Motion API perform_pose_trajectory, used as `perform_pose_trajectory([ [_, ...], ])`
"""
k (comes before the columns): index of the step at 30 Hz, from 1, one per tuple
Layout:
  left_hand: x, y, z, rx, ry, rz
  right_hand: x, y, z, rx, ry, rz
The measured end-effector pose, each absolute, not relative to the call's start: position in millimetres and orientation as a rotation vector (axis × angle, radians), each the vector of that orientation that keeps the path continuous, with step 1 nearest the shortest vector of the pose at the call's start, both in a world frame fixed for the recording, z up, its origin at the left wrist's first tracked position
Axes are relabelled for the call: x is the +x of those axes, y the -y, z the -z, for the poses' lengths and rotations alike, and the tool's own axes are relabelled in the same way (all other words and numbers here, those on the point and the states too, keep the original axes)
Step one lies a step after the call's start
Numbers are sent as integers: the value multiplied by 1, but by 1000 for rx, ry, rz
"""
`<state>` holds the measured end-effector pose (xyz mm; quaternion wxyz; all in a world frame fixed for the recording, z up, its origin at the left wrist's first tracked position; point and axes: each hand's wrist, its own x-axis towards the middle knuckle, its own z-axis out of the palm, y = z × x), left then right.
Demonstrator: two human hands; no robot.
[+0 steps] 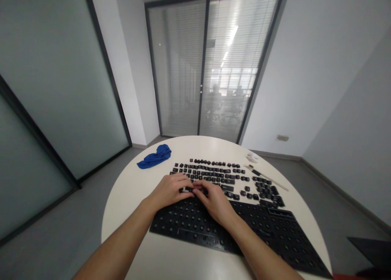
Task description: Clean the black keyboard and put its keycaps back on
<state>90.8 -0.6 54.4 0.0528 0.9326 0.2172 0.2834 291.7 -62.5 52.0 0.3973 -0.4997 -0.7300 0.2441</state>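
My left hand (174, 189) and my right hand (214, 200) meet above the near rows of loose black keycaps (227, 188). Both have thumb and fingers curled into a pinch, with the fingertips close together. Dark keycaps show in the gap of the left hand's fingers, but whether they are held or lie on the table behind, I cannot tell. Just below the hands lies a black keyboard base (195, 236) with its keycaps off and its bare key posts showing. My right forearm crosses over the base and hides part of it.
All this lies on a round white table (122, 215). A crumpled blue cloth (155, 156) is at the back left. Toward the right are a thin light stick (276, 183), a small whitish item (252, 157) and a block of number-pad keycaps (266, 190). Glass doors (201, 68) stand beyond.
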Motion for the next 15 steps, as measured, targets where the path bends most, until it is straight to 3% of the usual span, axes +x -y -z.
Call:
perform_pose_trajectory([
  [15,93,-3,-48,2054,-765,-939,292,63,-53,-1198,1872,-586],
])
